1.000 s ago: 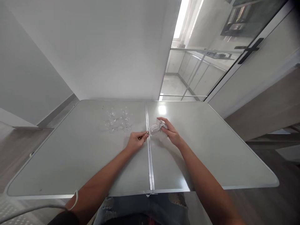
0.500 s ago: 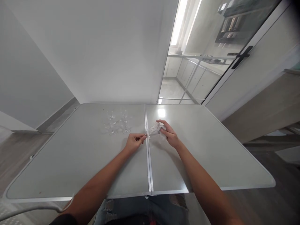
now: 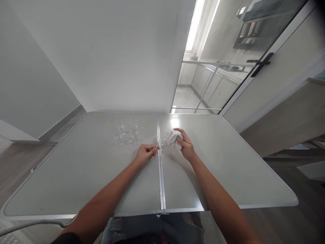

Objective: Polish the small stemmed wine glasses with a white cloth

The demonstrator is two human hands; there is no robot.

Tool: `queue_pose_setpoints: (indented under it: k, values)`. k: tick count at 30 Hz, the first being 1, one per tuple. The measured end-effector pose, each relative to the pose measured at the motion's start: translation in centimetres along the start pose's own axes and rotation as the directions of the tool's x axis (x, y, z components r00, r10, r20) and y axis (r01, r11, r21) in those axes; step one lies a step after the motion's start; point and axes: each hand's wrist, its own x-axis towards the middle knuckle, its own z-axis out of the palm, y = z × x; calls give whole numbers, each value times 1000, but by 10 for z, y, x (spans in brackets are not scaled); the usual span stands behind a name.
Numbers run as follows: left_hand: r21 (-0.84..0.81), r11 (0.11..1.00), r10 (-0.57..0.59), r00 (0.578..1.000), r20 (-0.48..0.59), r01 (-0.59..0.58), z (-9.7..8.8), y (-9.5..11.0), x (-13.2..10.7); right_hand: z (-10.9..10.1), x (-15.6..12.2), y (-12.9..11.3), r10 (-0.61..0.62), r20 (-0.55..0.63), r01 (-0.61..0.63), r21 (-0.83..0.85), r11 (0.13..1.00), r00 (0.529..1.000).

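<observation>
My left hand [image 3: 146,154] pinches the stem end of a clear wine glass [image 3: 164,143] just over the table's centre seam. The glass lies on its side in the air, its bowl pointing right. My right hand [image 3: 186,145] is closed around a bunched white cloth [image 3: 174,138], which sits at the mouth of the bowl. Whether the cloth reaches inside the glass is hard to make out. To the left of my hands, several clear stemmed glasses [image 3: 127,134] stand grouped on the tabletop, their outlines faint.
Under my hands is a pale folding table [image 3: 76,176] with a metal seam down its middle. A grey-white wall [image 3: 127,61] rises behind it. At the right is a glass door with a black handle [image 3: 262,64]. A pale cable [image 3: 38,222] crosses the near left corner.
My right hand has moved slightly right, drawing the white cloth away from the bowl so more of it shows. My left hand keeps its pinch on the glass.
</observation>
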Motion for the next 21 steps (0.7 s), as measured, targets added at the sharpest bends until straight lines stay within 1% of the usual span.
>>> queue_pose_setpoints:
  k: [1,3,4,5,6,7,8,9,10,11,12,13,14,15,16,17,18,19,20,21]
  values:
    - [-28,1000,3,999,-33,-4,0,0,0,-2,3,3,-24,-97,27,32,999,995]
    - [-68,998,5,997,-78,-10,1,0,0,-7,7,8,-72,-256,91,62,994,964]
    - [-67,998,0,996,-85,-6,1,0,0,-10,7,9,-104,-303,123,44,991,947]
    - [-45,999,-5,996,-88,1,2,-1,0,-12,7,10,-148,-324,155,-3,988,935]
    - [-2,1000,-6,995,-95,6,3,-1,-1,-13,6,10,-206,-310,190,-82,978,928]
    - [66,998,6,994,-106,1,5,-2,-1,-13,3,9,-281,-248,238,-188,953,927]
    - [158,987,38,992,-117,-19,6,-3,-2,-11,1,8,-358,-126,307,-305,901,925]
    - [267,962,91,989,-118,-57,7,-4,-3,-8,-2,6,-412,51,395,-411,822,910]
    - [385,916,162,982,-101,-112,8,-6,-4,-3,-4,4,-418,257,491,-484,724,871]
    - [500,847,243,968,-63,-180,8,-7,-6,2,-6,3,-378,447,580,-519,628,810]
    - [600,758,323,947,-6,-254,8,-8,-7,8,-7,1,-314,588,647,-528,550,746]
    - [679,656,397,916,60,-329,8,-8,-8,13,-8,0,-247,669,684,-532,499,701]
    - [736,548,465,876,128,-398,7,-9,-9,17,-8,-1,-188,701,688,-549,475,688]
    - [771,438,523,829,199,-461,7,-9,-11,20,-8,-2,-140,698,667,-576,473,702]
    - [787,337,568,778,267,-517,6,-9,-12,21,-8,-2,-97,674,624,-607,492,732]
    - [786,255,602,729,327,-563,6,-8,-13,21,-7,-3,-52,639,562,-632,533,768]
    - [775,196,626,685,373,-601,6,-8,-14,19,-7,-4,1,598,479,-644,597,802]
    - [759,162,645,650,401,-630,6,-7,-15,17,-7,-4,53,550,375,-634,676,834]
    - [744,153,664,625,411,-651,6,-6,-16,15,-7,-4,98,489,250,-598,762,867]
    - [730,166,681,612,401,-663,7,-6,-16,12,-7,-3,132,406,113,-526,843,904]
